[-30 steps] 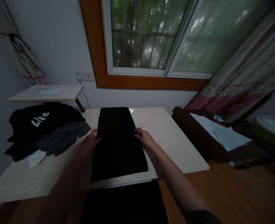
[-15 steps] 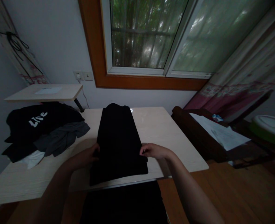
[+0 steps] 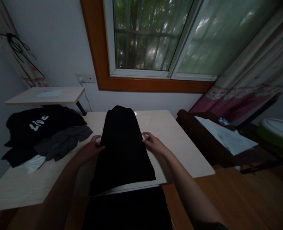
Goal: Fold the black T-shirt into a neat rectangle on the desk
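A folded black garment (image 3: 123,150) lies lengthwise on the pale wooden table (image 3: 177,150), its near end close to the front edge. What kind of garment it is cannot be made out in the dark cloth. At its left edge is my left hand (image 3: 90,150), thumb and fingers apart, with the thumb touching the cloth. On the opposite side my right hand (image 3: 154,143) has its thumb and forefinger spread against the right edge. Neither hand grips the fabric.
To the left lies a pile of clothes: a black shirt (image 3: 45,119) with white lettering, a grey cloth (image 3: 62,142) and a white one (image 3: 34,163). A raised shelf (image 3: 66,92) stands above it. Right of the table is a brown piece of furniture (image 3: 201,140) with papers (image 3: 225,135).
Both hands have moved away from me along the garment's sides, and their fingers have spread from a closed hold. The near right corner now lies flatter and farther out.
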`<state>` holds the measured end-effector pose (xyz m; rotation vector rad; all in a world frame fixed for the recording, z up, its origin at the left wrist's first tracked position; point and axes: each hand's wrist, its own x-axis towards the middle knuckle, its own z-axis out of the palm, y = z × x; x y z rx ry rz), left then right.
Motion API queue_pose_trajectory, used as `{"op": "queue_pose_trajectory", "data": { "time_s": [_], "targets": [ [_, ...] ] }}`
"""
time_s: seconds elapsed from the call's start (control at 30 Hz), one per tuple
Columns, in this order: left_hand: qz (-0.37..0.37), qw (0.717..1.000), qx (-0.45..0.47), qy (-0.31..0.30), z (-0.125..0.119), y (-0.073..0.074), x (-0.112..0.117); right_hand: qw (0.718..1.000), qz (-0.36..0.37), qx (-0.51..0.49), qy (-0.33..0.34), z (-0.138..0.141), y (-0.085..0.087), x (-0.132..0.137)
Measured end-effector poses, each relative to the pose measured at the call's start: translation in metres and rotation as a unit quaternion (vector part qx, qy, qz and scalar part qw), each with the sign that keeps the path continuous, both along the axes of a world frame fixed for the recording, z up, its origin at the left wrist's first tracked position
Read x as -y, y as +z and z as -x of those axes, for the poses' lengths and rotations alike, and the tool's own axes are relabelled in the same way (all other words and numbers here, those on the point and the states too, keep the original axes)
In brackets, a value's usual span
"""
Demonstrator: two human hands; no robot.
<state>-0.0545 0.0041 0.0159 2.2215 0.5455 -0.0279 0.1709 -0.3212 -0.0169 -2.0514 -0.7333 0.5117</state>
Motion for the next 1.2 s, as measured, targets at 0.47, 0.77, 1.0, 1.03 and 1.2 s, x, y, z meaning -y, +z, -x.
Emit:
{"op": "queue_pose_trajectory", "data": {
  "time_s": [0.47,0.77,1.0,1.03,1.2],
  "targets": [
    [-0.032,0.996,-0.022,-0.077,0.001,-0.018,0.002,0.989,0.068,0.021,0.129,0.009,0.003,0.005],
    [0.036,0.947,-0.157,-0.277,0.043,0.017,0.028,0.910,0.159,-0.238,0.301,0.026,0.019,0.047],
    [-0.009,0.965,-0.093,-0.244,0.031,0.011,0.016,0.938,0.171,-0.180,0.240,0.018,0.026,0.041],
    [-0.023,0.974,-0.067,-0.217,0.025,0.009,0.012,0.955,0.139,-0.151,0.213,0.016,0.026,0.037],
    [-0.077,0.995,0.059,-0.022,-0.017,-0.004,-0.005,0.993,0.018,-0.033,0.110,0.008,0.019,0.006]
  ]
}}
